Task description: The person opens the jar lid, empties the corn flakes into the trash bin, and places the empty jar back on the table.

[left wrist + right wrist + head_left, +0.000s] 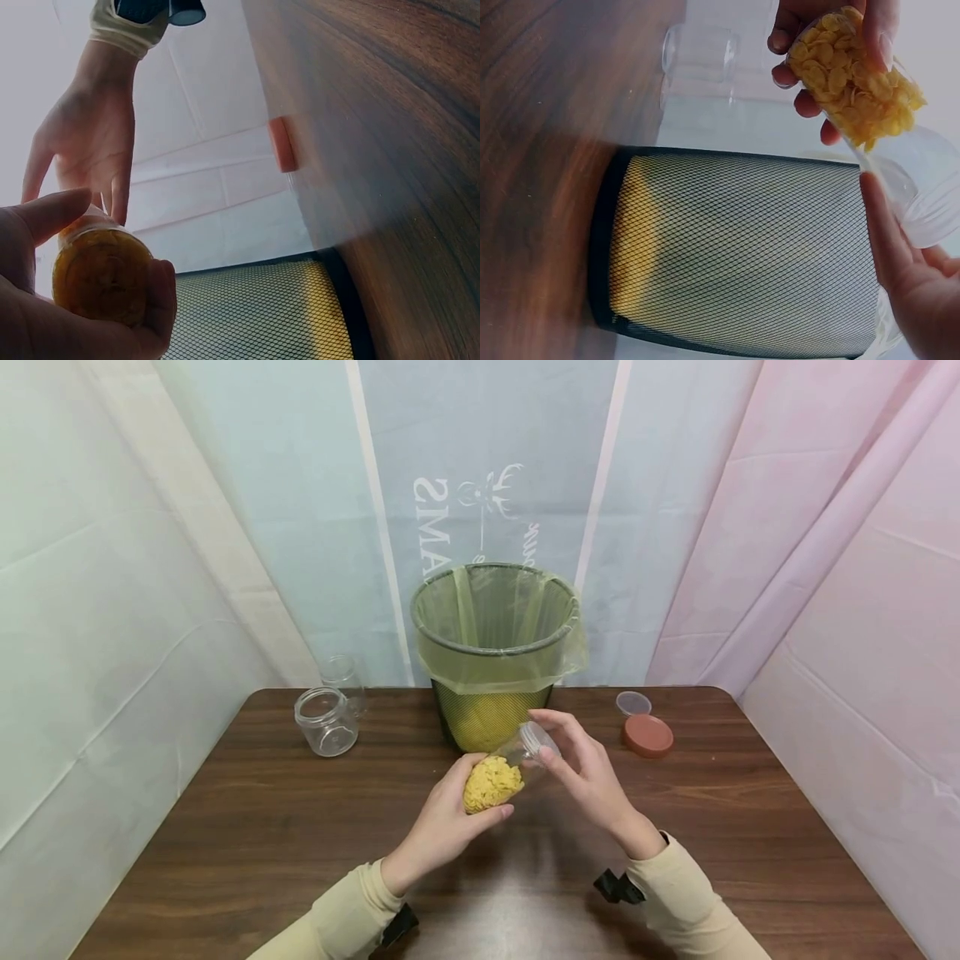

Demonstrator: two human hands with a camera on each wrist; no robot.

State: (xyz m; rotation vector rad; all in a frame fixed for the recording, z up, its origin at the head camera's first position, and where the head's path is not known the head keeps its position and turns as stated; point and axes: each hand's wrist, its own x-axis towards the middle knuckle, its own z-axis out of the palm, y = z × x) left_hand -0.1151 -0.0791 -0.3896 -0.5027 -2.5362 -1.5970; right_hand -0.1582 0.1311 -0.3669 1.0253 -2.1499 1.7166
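A clear jar leans with its threaded mouth up and to the right. Yellow cornflakes fill its lower part. My left hand grips the jar round its lower end, thumb on the near side. At the mouth, the thumb and fingers of my right hand pinch a thin clear lid. The right wrist view shows the flakes heaped against the jar wall, well below the threaded neck. In the left wrist view the jar's round base faces the camera.
A mesh waste bin with a yellowish liner bag stands just behind the jar. Two empty clear jars are at the back left of the wooden table. A red lid and a clear disc lie at the back right.
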